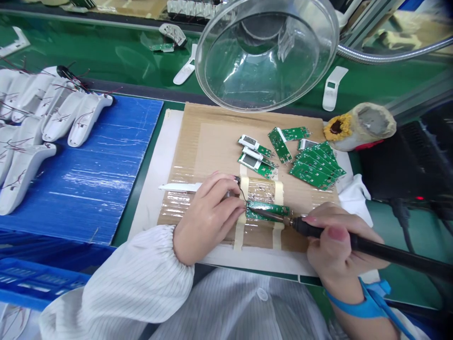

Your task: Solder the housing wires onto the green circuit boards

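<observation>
My right hand [341, 241] grips a soldering iron [371, 248] by its black handle. Its tip rests at the left part of a green circuit board [283, 208], which lies on the cardboard between strips of cream tape. My left hand [208, 215] is closed, its thumb and fingertips pinched at the board's left end on a thin dark wire [243, 190]. Beneath that hand a white plastic housing [180, 187] sticks out to the left; the rest of it is covered by the fingers.
Beyond the hands lie boards with small screens [251, 160] and a fanned stack of green boards [316, 165]. A clear fume hood [267, 97] hangs above. White wired housings [85, 118] sit on a blue sheet [116, 156] at left. A round holder [371, 123] stands at right.
</observation>
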{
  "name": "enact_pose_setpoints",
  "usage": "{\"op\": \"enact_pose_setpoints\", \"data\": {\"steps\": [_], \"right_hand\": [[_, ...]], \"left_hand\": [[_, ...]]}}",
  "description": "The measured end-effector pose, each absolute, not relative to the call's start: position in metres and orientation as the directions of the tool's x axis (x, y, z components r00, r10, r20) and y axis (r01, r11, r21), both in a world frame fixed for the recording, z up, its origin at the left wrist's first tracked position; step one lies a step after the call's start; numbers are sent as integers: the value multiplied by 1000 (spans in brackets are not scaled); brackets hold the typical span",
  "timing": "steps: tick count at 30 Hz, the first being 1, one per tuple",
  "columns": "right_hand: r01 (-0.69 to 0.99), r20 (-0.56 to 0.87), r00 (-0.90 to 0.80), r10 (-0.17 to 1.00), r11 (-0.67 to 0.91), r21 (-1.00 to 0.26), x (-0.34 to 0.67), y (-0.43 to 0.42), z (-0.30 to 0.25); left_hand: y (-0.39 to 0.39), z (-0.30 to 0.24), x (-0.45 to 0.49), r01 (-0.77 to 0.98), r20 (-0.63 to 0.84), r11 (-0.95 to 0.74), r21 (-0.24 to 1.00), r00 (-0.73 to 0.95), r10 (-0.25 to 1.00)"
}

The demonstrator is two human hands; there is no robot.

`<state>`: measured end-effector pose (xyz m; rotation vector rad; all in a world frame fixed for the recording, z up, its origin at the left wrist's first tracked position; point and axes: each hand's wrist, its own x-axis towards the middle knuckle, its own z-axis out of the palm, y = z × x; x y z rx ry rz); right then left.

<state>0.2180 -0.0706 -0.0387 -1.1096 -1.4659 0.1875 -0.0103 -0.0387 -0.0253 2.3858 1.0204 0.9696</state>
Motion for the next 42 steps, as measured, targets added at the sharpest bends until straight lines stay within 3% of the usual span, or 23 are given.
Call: {"op": "enact_pose_setpoints", "data": {"steps": [3, 14, 20, 22, 25, 29, 34, 39, 42], "right_hand": [[516, 635, 166, 755, 482, -708, 218, -72, -39], [443, 680, 108, 725, 577, -686, 218, -71, -37], [463, 754, 314, 577, 600, -652, 226, -74, -36], [433, 711, 347, 612, 568, -700, 229, -83, -34], [535, 599, 217, 771, 419, -734, 228, -99, -30], [701, 443, -41, 896, 342, -626, 219, -109, -31], [659, 387, -115, 915, 362, -659, 219, -111, -42], [563, 281, -274, 920, 390, -729, 224, -124, -44], [610, 265, -299, 917, 397, -686, 218, -129, -47]], "left_hand": [[-40, -25, -9, 488, 435, -657, 575, 497, 750], [-39, -16, -8, 501, 348, -617, 607, 530, 773], [-39, -13, -9, 504, 320, -604, 617, 541, 778], [-39, -13, -7, 506, 322, -607, 613, 542, 776], [-38, -15, -6, 513, 323, -612, 601, 545, 774], [-35, -13, -24, 536, 349, -656, 532, 567, 746], [-53, 12, -67, 727, 112, -617, 303, 616, 780], [-92, 29, -47, 596, -47, -590, 545, 724, 688], [-95, 26, -17, 644, -40, -594, 482, 694, 719]]}}
